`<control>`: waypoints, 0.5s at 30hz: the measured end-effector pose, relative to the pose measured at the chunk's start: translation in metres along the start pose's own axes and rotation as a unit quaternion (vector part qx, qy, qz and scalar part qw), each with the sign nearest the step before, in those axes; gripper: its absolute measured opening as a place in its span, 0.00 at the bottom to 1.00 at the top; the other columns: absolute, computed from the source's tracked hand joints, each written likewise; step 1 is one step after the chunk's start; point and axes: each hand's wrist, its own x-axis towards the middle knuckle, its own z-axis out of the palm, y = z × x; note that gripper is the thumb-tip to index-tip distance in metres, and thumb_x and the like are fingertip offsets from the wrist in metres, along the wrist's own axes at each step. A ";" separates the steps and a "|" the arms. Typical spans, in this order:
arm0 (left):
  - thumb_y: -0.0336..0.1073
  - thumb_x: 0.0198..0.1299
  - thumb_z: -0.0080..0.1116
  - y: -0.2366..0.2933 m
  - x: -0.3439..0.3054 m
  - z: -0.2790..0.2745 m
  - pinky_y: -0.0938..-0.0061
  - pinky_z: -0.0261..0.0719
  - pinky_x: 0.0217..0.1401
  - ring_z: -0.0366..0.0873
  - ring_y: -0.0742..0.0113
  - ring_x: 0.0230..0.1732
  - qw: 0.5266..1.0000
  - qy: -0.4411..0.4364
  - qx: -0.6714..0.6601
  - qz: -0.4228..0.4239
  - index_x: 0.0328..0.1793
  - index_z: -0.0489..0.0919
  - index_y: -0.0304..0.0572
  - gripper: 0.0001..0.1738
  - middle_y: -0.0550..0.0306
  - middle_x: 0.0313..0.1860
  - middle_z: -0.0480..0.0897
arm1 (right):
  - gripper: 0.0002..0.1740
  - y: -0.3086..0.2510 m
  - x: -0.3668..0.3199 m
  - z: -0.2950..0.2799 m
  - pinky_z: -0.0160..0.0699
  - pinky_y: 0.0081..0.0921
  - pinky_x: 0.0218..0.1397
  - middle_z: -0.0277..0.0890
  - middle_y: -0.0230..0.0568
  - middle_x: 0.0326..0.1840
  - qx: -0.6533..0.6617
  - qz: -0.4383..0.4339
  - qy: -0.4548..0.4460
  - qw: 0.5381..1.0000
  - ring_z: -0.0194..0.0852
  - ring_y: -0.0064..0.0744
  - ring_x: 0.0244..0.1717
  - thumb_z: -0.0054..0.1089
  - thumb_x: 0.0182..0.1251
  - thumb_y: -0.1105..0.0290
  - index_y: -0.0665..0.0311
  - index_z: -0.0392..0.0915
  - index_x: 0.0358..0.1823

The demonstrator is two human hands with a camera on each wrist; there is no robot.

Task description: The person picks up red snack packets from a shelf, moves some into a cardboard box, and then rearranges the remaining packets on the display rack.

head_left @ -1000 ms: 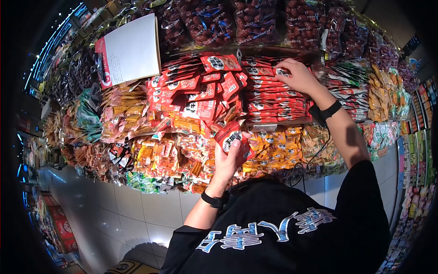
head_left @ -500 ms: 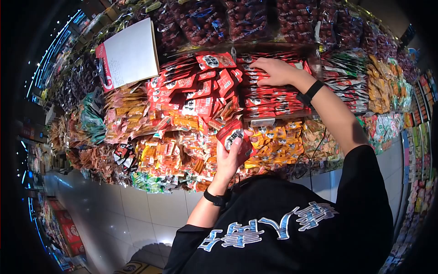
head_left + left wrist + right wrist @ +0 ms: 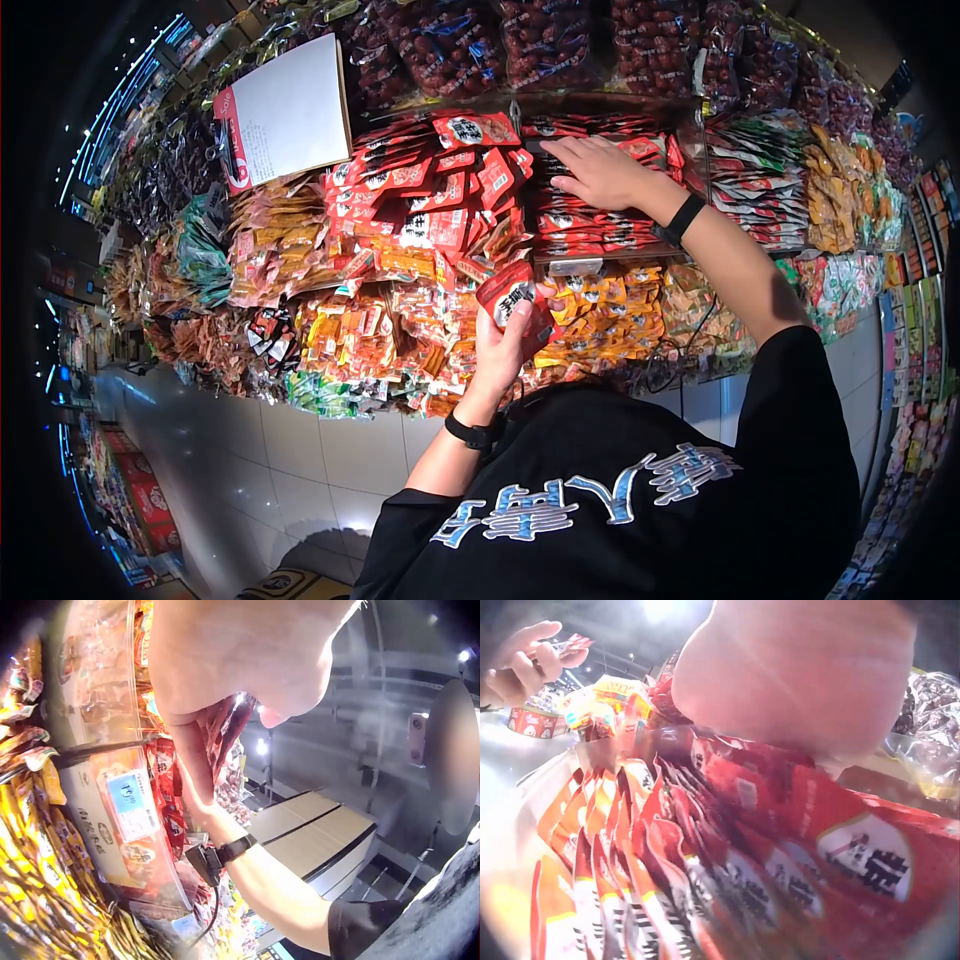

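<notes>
In the head view the left hand (image 3: 500,345) grips red packets (image 3: 515,290) near the body, its thumb over the front one. Farther right, the right hand (image 3: 600,175) lies palm down with extended fingers on rows of red packets (image 3: 590,222) standing in a bin. The right wrist view has that palm (image 3: 795,682) over the upright packets (image 3: 742,877), its fingertips hidden; at its upper left the left hand (image 3: 529,664) pinches packets. The left wrist view shows the left hand (image 3: 240,656) close up, with red packets (image 3: 225,727) partly visible beneath it.
Left of the bin is a heap of red packets (image 3: 430,190), with a white sign (image 3: 285,115) beyond it. Dark bags (image 3: 555,45) line the back. Yellow packets (image 3: 610,325) lie in front. A price label (image 3: 131,802) is on the clear bin wall.
The right hand has moved left across the bin from its right back part, and its fingers have straightened onto the packets. The left hand keeps its hold, nearly still.
</notes>
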 end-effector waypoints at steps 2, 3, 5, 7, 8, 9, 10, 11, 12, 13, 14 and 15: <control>0.41 0.76 0.49 0.000 0.000 0.000 0.61 0.91 0.47 0.84 0.61 0.51 1.000 -0.003 -0.006 0.000 0.61 0.74 0.34 0.18 0.50 0.52 0.82 | 0.32 -0.003 0.001 0.008 0.64 0.47 0.70 0.67 0.53 0.68 -0.016 0.004 -0.004 1.000 0.67 0.52 0.67 0.47 0.77 0.51 0.67 0.62 0.71; 0.40 0.76 0.49 0.000 0.000 0.000 0.61 0.91 0.47 0.84 0.61 0.52 1.000 -0.004 -0.005 -0.002 0.62 0.74 0.34 0.18 0.50 0.53 0.82 | 0.32 -0.002 0.002 0.016 0.64 0.47 0.69 0.68 0.54 0.66 -0.025 -0.001 0.008 1.000 0.68 0.53 0.66 0.46 0.78 0.49 0.67 0.63 0.71; 0.40 0.76 0.49 -0.001 0.001 0.000 0.61 0.91 0.47 0.84 0.61 0.52 1.000 -0.010 -0.005 -0.005 0.63 0.73 0.36 0.18 0.51 0.53 0.82 | 0.36 -0.003 0.003 0.015 0.62 0.48 0.72 0.67 0.56 0.68 -0.035 0.013 -0.016 0.999 0.66 0.55 0.68 0.46 0.77 0.46 0.67 0.62 0.73; 0.40 0.76 0.48 0.001 0.001 0.002 0.61 0.91 0.47 0.84 0.61 0.52 1.000 -0.013 0.000 -0.010 0.63 0.73 0.36 0.18 0.51 0.53 0.82 | 0.42 -0.001 -0.002 0.011 0.57 0.49 0.76 0.63 0.58 0.72 -0.039 -0.010 0.018 0.999 0.62 0.55 0.72 0.49 0.74 0.41 0.67 0.59 0.75; 0.40 0.76 0.48 0.002 0.001 0.002 0.61 0.91 0.47 0.84 0.61 0.52 1.000 -0.012 0.002 -0.010 0.63 0.73 0.36 0.17 0.50 0.53 0.82 | 0.45 -0.002 -0.002 0.007 0.55 0.49 0.78 0.62 0.58 0.73 -0.041 -0.024 0.035 0.998 0.60 0.55 0.74 0.51 0.72 0.39 0.67 0.57 0.76; 0.40 0.76 0.48 0.001 0.001 0.002 0.61 0.91 0.47 0.84 0.60 0.52 1.000 -0.011 -0.002 -0.009 0.62 0.73 0.35 0.17 0.50 0.53 0.82 | 0.49 -0.004 -0.003 0.003 0.52 0.49 0.79 0.58 0.59 0.76 -0.038 -0.033 0.038 0.998 0.57 0.56 0.76 0.52 0.70 0.36 0.67 0.54 0.77; 0.39 0.76 0.48 0.000 0.001 0.001 0.61 0.91 0.47 0.84 0.60 0.52 1.000 -0.009 -0.007 -0.008 0.62 0.73 0.35 0.17 0.50 0.53 0.82 | 0.53 -0.007 -0.007 -0.001 0.49 0.49 0.81 0.55 0.59 0.78 -0.035 -0.041 0.040 0.998 0.53 0.56 0.78 0.53 0.67 0.33 0.67 0.52 0.79; 0.39 0.76 0.48 -0.001 0.001 0.001 0.60 0.91 0.47 0.84 0.60 0.52 1.000 -0.008 -0.011 -0.008 0.62 0.73 0.34 0.17 0.50 0.53 0.82 | 0.56 -0.010 -0.010 -0.004 0.46 0.49 0.82 0.52 0.60 0.80 -0.032 -0.048 0.041 0.997 0.50 0.56 0.80 0.54 0.65 0.31 0.67 0.49 0.80; 0.39 0.76 0.48 -0.001 0.002 0.001 0.60 0.91 0.47 0.84 0.60 0.51 1.000 -0.009 -0.010 -0.003 0.62 0.73 0.34 0.17 0.50 0.53 0.82 | 0.58 -0.009 -0.011 0.002 0.46 0.49 0.82 0.49 0.60 0.81 -0.042 -0.043 0.029 0.998 0.48 0.57 0.80 0.54 0.64 0.30 0.66 0.47 0.81; 0.39 0.76 0.48 0.000 0.003 0.002 0.60 0.91 0.47 0.84 0.60 0.51 1.000 -0.011 -0.009 0.000 0.62 0.73 0.34 0.17 0.50 0.52 0.82 | 0.60 -0.009 -0.014 0.014 0.45 0.49 0.83 0.46 0.61 0.82 -0.051 -0.036 0.017 0.998 0.47 0.58 0.81 0.55 0.63 0.29 0.66 0.44 0.82; 0.39 0.76 0.48 0.001 0.004 0.004 0.60 0.91 0.47 0.84 0.59 0.51 1.000 -0.014 -0.008 0.004 0.62 0.73 0.34 0.17 0.50 0.52 0.82 | 0.62 -0.012 -0.016 0.016 0.44 0.49 0.83 0.44 0.61 0.83 -0.062 -0.028 0.005 0.998 0.45 0.58 0.82 0.55 0.62 0.28 0.66 0.42 0.82; 0.39 0.76 0.46 0.003 0.003 0.007 0.60 0.90 0.48 0.85 0.57 0.50 1.000 -0.001 -0.002 -0.008 0.62 0.73 0.34 0.17 0.47 0.52 0.83 | 0.56 -0.014 -0.017 0.017 0.43 0.49 0.83 0.40 0.60 0.84 -0.034 -0.014 0.005 0.999 0.41 0.59 0.83 0.57 0.67 0.36 0.63 0.42 0.83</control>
